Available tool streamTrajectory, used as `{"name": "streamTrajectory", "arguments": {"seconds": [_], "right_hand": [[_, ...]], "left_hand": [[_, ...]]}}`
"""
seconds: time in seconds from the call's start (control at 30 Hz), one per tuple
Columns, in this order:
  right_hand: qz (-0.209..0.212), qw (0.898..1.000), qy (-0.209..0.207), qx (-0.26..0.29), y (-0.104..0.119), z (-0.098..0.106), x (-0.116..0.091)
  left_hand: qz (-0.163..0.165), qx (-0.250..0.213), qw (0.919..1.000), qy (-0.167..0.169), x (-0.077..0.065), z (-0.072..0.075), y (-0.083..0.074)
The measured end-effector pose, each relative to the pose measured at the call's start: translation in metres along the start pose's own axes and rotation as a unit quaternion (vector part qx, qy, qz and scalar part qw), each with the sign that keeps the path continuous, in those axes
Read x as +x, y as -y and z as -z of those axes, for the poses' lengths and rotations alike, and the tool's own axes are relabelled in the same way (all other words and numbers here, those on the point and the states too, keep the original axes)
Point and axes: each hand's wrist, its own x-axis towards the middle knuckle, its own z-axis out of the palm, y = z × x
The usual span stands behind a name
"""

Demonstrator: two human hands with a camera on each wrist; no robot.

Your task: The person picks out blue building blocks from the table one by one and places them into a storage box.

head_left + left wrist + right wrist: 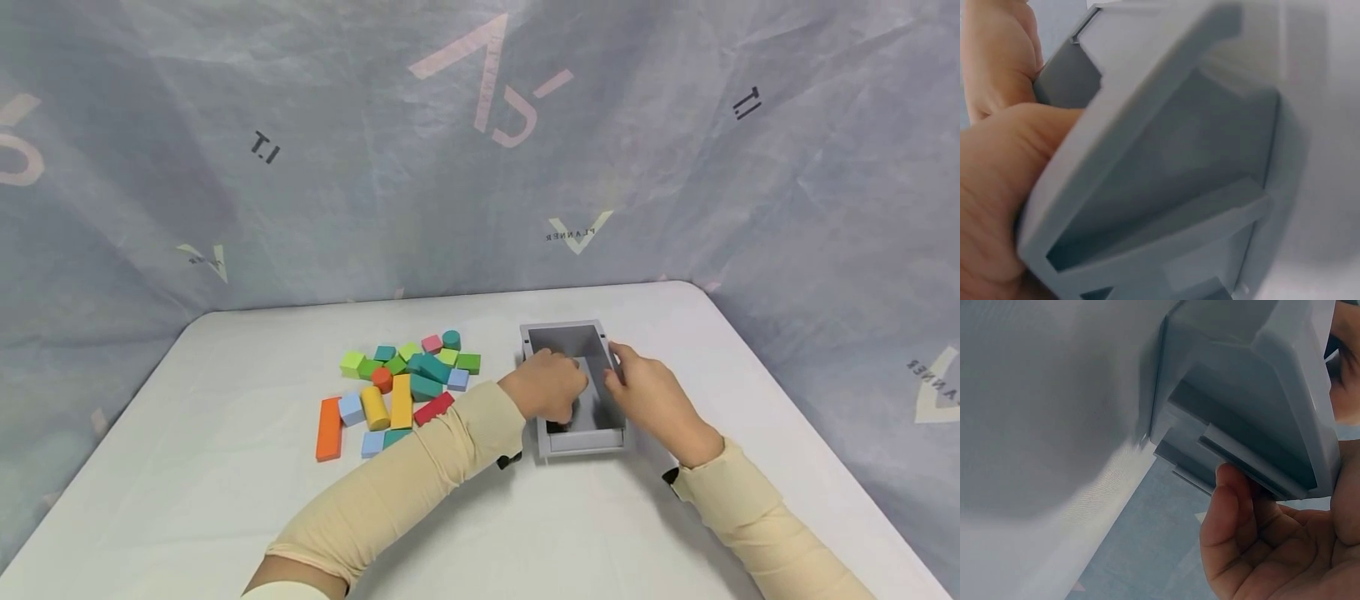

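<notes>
A grey rectangular box (585,440) with an open top stands on the white table, right of the middle. My left hand (551,383) reaches over its near left part, knuckles up and fingers bent down inside. Those fingertips are hidden, and I cannot tell whether they hold anything. Beside the opposite long wall, my right hand (651,396) grips the box, with the thumb at the rim. From the right wrist view, its curled fingers (1225,512) hook against a ridge on the box's outer side.
Several coloured blocks lie left of the box, among them an orange bar (328,429), a yellow cylinder (375,407), a red block (433,409) and a teal cylinder (451,339). A grey printed cloth (360,208) hangs behind the table (225,433).
</notes>
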Motion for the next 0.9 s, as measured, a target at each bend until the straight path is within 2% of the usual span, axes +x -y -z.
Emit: {"name": "streamTrajectory", "arguments": {"seconds": [0.17,0.3,0.47,0.63,0.8,0.9], "right_hand": [[-0.004,1.000,0.003,-0.004,-0.002,-0.001,-0.003],[-0.003,1.000,-0.002,-0.010,-0.005,-0.002,-0.004],[0.002,1.000,-0.010,-0.010,-0.008,-0.005,-0.006],[0.005,1.000,-0.010,-0.005,-0.007,-0.005,-0.006],[0.012,1.000,-0.013,-0.002,-0.005,-0.003,-0.002],[0.019,1.000,-0.016,-0.005,-0.003,-0.003,0.001]], "left_hand": [[-0.036,0.018,0.9979,-0.052,-0.009,0.007,0.006],[-0.068,-0.015,0.9920,-0.105,-0.024,0.015,0.019],[-0.084,-0.068,0.9837,-0.144,-0.048,0.021,0.037],[-0.071,-0.094,0.9784,-0.169,-0.080,0.023,0.056],[-0.027,-0.119,0.9732,-0.195,-0.122,0.016,0.081],[0.008,-0.154,0.9678,-0.199,-0.150,0.007,0.097]]}}
